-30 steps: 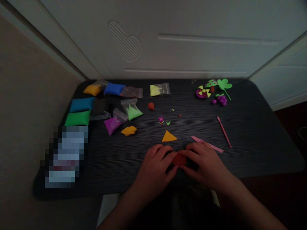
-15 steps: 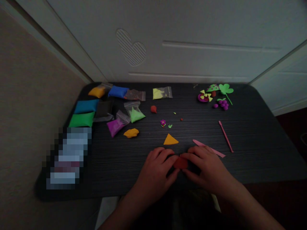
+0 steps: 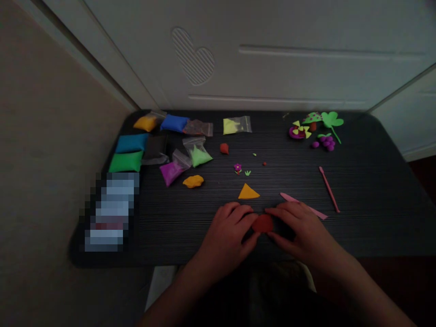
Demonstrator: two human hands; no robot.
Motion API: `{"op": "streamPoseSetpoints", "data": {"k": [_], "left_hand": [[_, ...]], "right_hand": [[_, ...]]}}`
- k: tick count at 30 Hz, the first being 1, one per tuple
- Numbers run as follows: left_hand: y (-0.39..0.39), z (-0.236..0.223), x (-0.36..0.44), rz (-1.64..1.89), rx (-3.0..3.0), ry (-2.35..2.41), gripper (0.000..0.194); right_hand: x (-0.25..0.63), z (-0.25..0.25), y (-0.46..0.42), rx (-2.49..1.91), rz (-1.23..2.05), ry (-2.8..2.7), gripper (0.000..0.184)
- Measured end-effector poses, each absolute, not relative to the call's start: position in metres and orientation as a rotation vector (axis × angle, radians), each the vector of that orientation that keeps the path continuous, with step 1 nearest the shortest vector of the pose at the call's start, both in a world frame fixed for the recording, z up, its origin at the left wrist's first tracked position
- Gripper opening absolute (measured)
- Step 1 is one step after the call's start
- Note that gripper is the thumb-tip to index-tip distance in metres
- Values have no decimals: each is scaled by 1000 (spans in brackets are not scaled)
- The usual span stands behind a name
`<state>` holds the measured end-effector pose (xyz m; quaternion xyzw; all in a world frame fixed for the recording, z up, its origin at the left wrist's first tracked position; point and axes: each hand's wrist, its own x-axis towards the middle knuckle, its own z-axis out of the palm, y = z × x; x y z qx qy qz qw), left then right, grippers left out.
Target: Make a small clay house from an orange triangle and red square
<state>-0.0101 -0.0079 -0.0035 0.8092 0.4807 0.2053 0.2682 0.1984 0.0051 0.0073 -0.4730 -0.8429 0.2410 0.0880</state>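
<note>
A flat, rounded piece of red clay [image 3: 263, 223] lies on the dark table near its front edge, between my two hands. My left hand [image 3: 235, 229] grips its left side, index finger and thumb curved around the edge. From the right, my right hand [image 3: 298, 227] holds it with the thumb at the lower edge and the index finger at the upper edge. Just beyond sits an orange clay triangle [image 3: 249, 192]. A flat pink tool [image 3: 316, 212] lies partly hidden behind my right hand.
Clay bags, including a blue one [image 3: 174, 123] and a green one [image 3: 126, 161], stand at the left above a blurred phone-like object [image 3: 114, 211]. A thin pink tool [image 3: 329, 188] lies right. Purple clay grapes [image 3: 327, 142] and a green clay clover [image 3: 331, 120] sit back right.
The whole view has shifted, so the table appears farther right and higher. My right fingers have spread slightly from the red clay, showing more of it.
</note>
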Motion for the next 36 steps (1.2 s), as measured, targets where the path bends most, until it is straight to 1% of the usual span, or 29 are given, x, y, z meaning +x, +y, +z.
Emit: {"op": "streamPoseSetpoints", "data": {"k": [2, 4, 7, 10, 13, 16, 19, 21, 31, 33, 36], "left_hand": [[-8, -3, -10, 557, 2178, 1292, 28], [-8, -2, -10, 546, 2177, 1290, 29], [-7, -2, -9, 523, 2185, 1295, 25], [-7, -2, -9, 523, 2187, 1304, 24], [-7, -1, -9, 524, 2178, 1306, 28], [-8, 0, -11, 525, 2167, 1272, 32], [-9, 2, -13, 531, 2165, 1213, 24], [-9, 3, -14, 539, 2163, 1178, 19], [-10, 4, -16, 550, 2123, 1107, 15], [-10, 2, -16, 568, 2116, 1107, 15], [-10, -1, -18, 628, 2094, 1094, 17]], "right_hand": [[200, 6, 4, -1411, 731, -2481, 39], [201, 4, 3, -1413, 756, -2453, 34], [202, 3, 2, -1408, 764, -2438, 28], [202, 1, 1, -1389, 748, -2434, 30], [203, -1, -2, -1397, 721, -2405, 36], [204, -3, -4, -1413, 693, -2356, 30], [203, -6, -6, -1407, 649, -2333, 20], [202, -6, -7, -1415, 624, -2332, 19], [192, -5, -9, -1413, 568, -2349, 25], [191, -3, -12, -1412, 570, -2388, 32], [188, 0, -14, -1420, 554, -2442, 50]]}}
